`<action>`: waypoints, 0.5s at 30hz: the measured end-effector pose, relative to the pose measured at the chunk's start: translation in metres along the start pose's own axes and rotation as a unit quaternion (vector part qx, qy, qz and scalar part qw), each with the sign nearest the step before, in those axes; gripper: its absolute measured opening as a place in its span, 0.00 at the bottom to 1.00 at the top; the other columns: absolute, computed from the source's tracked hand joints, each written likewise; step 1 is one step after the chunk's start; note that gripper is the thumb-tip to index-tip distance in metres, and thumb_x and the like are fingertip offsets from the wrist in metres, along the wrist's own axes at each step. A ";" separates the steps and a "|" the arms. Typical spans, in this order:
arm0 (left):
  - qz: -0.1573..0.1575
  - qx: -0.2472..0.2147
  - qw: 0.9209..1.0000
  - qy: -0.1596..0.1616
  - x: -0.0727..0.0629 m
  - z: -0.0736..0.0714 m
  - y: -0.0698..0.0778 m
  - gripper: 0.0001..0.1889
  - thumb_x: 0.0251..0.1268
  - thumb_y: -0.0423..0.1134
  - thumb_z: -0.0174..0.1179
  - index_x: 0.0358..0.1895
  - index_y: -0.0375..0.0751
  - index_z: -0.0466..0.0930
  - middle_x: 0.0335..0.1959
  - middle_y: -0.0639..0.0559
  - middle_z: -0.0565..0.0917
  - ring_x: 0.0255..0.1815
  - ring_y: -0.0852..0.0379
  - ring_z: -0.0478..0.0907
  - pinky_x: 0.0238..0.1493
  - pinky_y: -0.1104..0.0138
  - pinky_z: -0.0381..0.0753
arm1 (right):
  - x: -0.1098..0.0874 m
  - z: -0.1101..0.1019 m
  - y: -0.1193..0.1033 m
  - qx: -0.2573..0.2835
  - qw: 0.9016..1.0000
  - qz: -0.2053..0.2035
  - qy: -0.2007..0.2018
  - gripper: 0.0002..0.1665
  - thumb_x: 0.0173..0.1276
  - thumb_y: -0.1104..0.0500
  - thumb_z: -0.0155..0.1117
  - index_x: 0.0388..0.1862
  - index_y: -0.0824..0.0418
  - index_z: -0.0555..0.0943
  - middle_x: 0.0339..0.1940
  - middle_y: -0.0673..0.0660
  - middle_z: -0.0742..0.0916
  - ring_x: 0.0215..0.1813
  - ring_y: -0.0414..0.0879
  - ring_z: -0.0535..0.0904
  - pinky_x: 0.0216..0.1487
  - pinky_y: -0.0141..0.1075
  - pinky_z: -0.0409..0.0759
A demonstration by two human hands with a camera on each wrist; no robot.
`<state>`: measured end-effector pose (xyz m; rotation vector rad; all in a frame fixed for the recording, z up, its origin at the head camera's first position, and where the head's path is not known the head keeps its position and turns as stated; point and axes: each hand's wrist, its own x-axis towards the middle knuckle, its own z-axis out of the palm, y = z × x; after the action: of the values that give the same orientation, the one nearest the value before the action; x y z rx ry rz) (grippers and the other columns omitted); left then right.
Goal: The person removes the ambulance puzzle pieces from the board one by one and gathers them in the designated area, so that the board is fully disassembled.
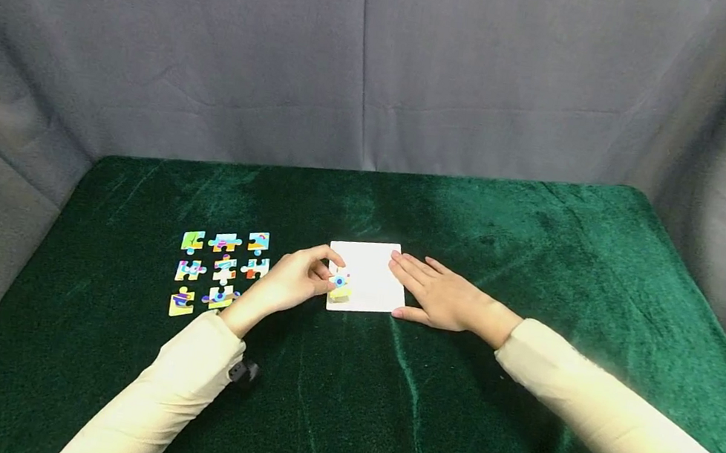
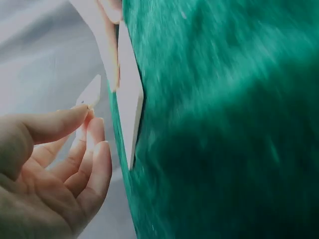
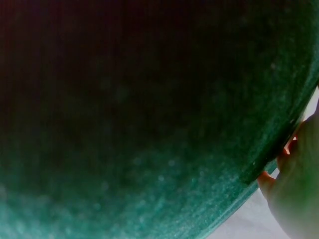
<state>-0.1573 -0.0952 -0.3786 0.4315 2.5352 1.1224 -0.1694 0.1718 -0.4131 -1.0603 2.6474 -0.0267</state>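
My left hand [image 1: 293, 278] pinches a jigsaw puzzle piece [image 1: 340, 283], printed in yellow and blue, between thumb and fingertips. The piece is over the lower left part of a white rectangular board [image 1: 370, 280]. In the left wrist view the piece [image 2: 91, 92] is tilted and stands off from the board [image 2: 130, 99]. With fingers straight, my right hand [image 1: 439, 295] rests on the board's right edge, thumb at the lower right corner. Only part of the right hand [image 3: 294, 179] shows at the edge of the right wrist view.
Several colourful jigsaw pieces [image 1: 224, 267] lie spaced out in rows left of the board, partly behind my left wrist. Dark green plush cloth [image 1: 343, 403] covers the table. Grey curtains [image 1: 221, 53] hang behind it and at both sides.
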 end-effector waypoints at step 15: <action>-0.025 0.017 1.000 0.005 -0.039 -0.044 -0.048 0.15 0.61 0.29 0.59 0.51 0.35 0.75 0.35 0.42 0.81 0.34 0.55 0.76 0.32 0.67 0.72 | 0.000 0.000 0.001 0.002 1.000 0.004 -0.009 0.46 0.73 0.35 0.41 0.78 0.60 0.44 0.80 0.57 0.49 0.80 0.50 0.45 0.78 0.51 0.47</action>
<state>-0.1470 -0.1705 -0.3800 0.3707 2.5620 1.0678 -0.1696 0.1725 -0.4135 -1.0433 2.6352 -0.0221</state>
